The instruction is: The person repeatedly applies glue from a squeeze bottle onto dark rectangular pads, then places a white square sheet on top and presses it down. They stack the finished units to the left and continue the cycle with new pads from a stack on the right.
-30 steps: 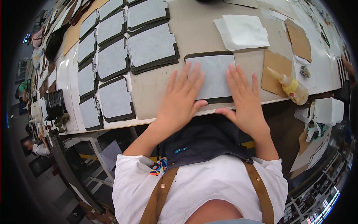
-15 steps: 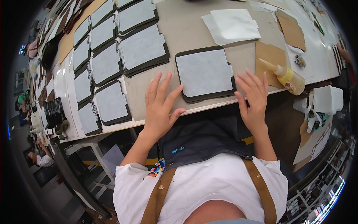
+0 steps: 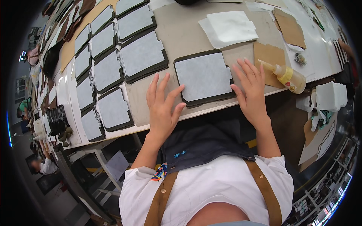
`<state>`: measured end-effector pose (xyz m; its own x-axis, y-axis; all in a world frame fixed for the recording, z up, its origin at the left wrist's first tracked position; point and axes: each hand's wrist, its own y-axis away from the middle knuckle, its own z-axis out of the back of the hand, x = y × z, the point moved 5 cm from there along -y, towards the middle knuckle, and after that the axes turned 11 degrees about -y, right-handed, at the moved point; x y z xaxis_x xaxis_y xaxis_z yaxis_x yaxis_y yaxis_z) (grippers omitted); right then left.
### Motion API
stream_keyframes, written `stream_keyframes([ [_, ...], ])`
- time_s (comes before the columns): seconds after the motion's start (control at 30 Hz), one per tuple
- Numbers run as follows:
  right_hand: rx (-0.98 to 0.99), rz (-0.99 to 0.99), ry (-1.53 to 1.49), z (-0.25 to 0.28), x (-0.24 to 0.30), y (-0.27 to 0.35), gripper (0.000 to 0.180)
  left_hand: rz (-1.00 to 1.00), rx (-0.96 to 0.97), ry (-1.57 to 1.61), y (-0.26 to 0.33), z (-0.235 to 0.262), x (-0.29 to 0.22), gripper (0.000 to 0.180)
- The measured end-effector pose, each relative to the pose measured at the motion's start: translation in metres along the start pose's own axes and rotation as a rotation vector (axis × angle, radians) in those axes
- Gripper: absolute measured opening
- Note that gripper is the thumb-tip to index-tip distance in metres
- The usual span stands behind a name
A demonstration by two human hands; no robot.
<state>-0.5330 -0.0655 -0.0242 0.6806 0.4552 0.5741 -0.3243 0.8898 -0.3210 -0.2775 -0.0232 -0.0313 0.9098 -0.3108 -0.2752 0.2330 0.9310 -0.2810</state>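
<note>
A dark, flat rectangular panel [image 3: 205, 78] with a pale grey sheet glued over its top lay face-up near the front edge of the worktable [image 3: 188, 34], its dark border showing all round and a small notch at its right side.

Two open hands, left hand [image 3: 161, 109] and right hand [image 3: 252, 88], flank one grey-faced panel [image 3: 204, 77]; ten more panels [image 3: 142, 56] lie beyond the left (in rows); one glue bottle [image 3: 286, 75] beside the right.
</note>
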Motion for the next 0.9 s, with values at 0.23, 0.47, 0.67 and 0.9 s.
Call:
stream_keyframes([
  [0.23,0.044,0.243,-0.131,0.009,0.026,-0.008,0.011,0.018,-0.043,0.032,0.000,-0.002,0.003,0.035],
  [0.47,0.063,0.410,0.022,0.000,0.032,0.002,0.010,0.036,-0.093,0.075,0.002,0.001,0.003,0.031],
  [0.67,0.064,0.468,0.097,0.000,0.036,0.001,0.008,0.039,-0.119,0.093,0.004,0.003,0.005,0.030],
  [0.9,0.152,0.518,0.209,-0.001,0.040,0.005,0.013,0.041,-0.132,0.099,0.004,0.003,0.006,0.028],
])
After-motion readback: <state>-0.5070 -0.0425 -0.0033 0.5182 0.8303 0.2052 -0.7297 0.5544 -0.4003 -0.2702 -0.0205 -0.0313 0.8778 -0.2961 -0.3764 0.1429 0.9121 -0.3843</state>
